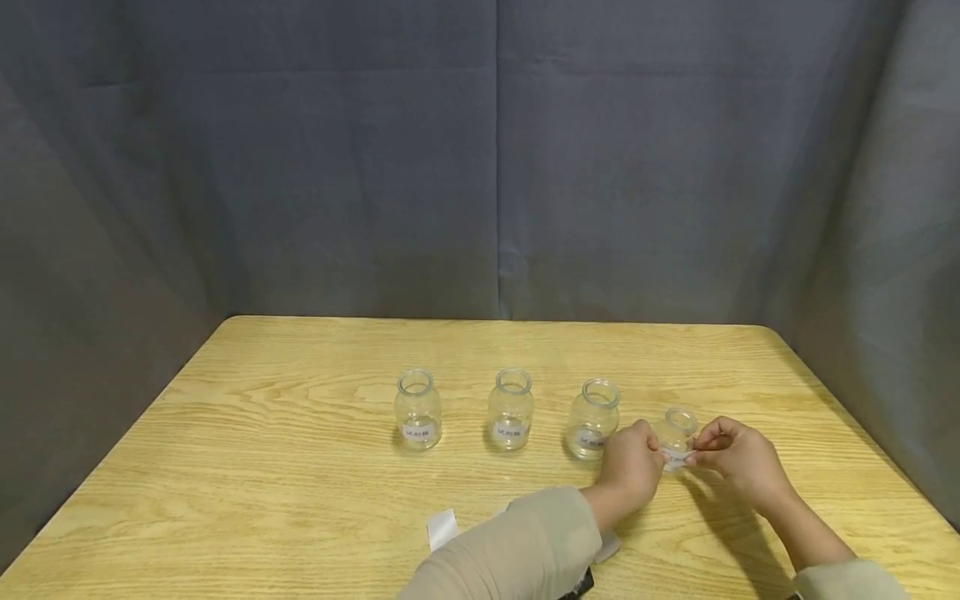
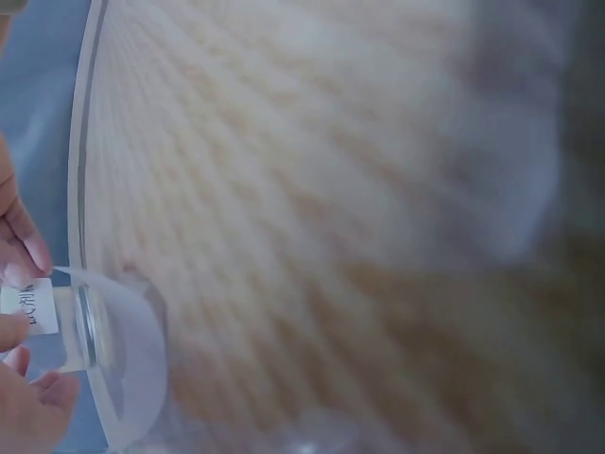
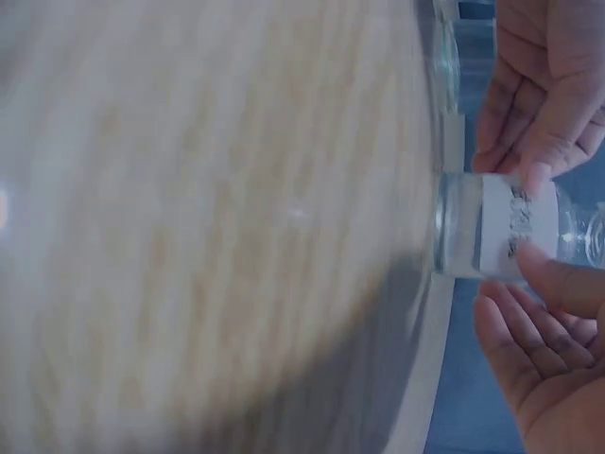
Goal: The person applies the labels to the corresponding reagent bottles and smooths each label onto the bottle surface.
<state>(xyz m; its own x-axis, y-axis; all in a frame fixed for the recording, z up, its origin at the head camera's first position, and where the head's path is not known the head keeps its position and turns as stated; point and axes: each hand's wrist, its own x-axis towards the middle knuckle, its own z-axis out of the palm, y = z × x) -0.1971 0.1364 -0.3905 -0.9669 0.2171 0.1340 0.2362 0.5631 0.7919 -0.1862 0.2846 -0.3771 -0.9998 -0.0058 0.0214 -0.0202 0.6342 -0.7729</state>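
Observation:
A small clear glass jar (image 1: 678, 427) is between my two hands, right of a row of similar jars. On its front is a white label (image 3: 515, 222) with dark printed characters. My left hand (image 1: 632, 462) grips the jar from the left, its thumb on the label's near end. From the other side my right hand (image 1: 741, 460) holds it, with the thumb pressing the label's opposite end. In the right wrist view the fingers of both hands curve along the jar's sides. The left wrist view catches the same label (image 2: 30, 307) at its left edge.
Three labelled glass jars stand upright to the left: one jar (image 1: 418, 410), another jar (image 1: 511, 410) and a third jar (image 1: 592, 421) right beside my left hand. White paper (image 1: 442, 529) and part of a black object (image 1: 577, 586) show around my left sleeve on the wooden table (image 1: 262, 467).

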